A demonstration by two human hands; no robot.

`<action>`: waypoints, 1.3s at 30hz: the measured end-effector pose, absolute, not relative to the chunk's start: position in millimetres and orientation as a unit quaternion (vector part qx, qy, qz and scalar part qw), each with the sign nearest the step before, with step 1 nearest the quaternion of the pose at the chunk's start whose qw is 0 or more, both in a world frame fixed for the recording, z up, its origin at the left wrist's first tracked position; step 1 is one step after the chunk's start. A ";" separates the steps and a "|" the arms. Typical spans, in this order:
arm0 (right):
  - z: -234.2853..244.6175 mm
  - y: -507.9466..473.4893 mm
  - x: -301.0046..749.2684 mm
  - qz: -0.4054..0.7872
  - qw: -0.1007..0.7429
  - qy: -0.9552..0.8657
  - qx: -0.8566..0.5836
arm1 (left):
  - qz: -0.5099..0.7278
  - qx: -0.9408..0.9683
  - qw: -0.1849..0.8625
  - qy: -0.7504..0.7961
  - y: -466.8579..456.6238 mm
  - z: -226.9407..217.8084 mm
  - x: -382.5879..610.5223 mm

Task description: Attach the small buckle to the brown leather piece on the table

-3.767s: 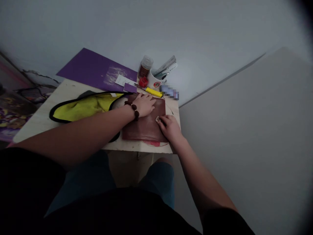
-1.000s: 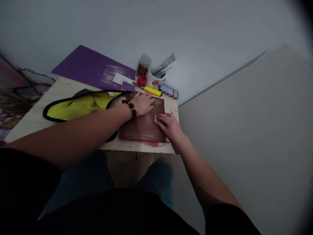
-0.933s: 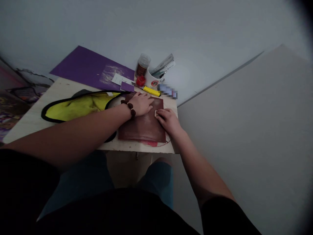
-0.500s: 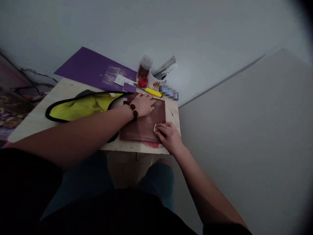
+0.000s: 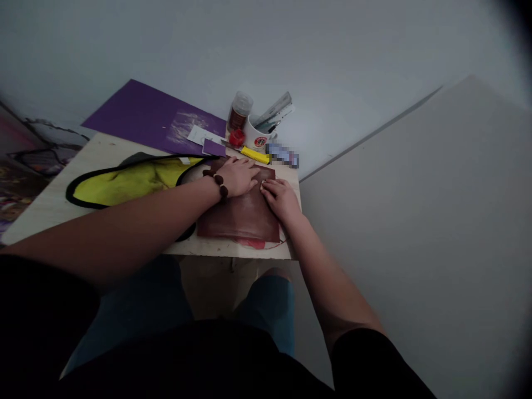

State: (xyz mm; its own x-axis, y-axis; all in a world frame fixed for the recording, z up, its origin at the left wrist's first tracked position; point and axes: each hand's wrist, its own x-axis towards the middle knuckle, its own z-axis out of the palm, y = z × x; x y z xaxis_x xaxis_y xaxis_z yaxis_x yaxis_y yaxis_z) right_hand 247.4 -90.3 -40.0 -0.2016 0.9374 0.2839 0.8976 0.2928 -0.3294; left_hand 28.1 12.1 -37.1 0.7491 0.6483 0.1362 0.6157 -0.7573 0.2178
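Note:
A dark red-brown leather sheet (image 5: 239,216) lies flat near the front right corner of a small pale wooden table (image 5: 54,197). My left hand (image 5: 241,174), with a bead bracelet on its wrist, rests palm down with fingers stretched on the sheet's far part. My right hand (image 5: 280,197) presses on the sheet just right of the left hand, fingers curled round a small pale block that barely shows at the fingertips. A red piece (image 5: 253,243) peeks out under the sheet's near edge.
A yellow cloth with black trim (image 5: 124,180) lies left of the leather. Behind it are a purple board (image 5: 145,113), a jar (image 5: 238,111), a red cap (image 5: 236,137), a white mug with rulers (image 5: 256,136), and a yellow cutter (image 5: 254,155). The table's right edge drops to grey floor.
My right hand has slid the small pale block away from me along the leather, from near the front edge up beside my left hand. The left hand stays pressed on the sheet.

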 end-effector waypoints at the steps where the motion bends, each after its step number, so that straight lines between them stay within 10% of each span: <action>1: -39.4 -99.7 245.2 0.045 0.218 -0.774 -0.593 | 0.101 0.931 0.081 0.341 11.8 -36.5 28.1; 31: -39.3 -210.1 223.3 0.072 0.231 -0.793 -0.559 | 0.097 0.929 0.075 0.348 9.7 -35.2 29.6; 39: -35.0 -105.6 235.2 0.046 0.190 -0.772 -0.605 | 0.095 0.932 0.080 0.341 10.3 -35.4 28.7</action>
State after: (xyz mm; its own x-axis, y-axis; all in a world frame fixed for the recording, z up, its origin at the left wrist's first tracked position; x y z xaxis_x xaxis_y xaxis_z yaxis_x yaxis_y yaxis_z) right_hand 235.2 -105.6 -35.0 -0.1954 0.9515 0.2377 0.9161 0.2636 -0.3021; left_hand 28.7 10.3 -35.4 0.7496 0.6507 0.1216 0.6203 -0.7546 0.2139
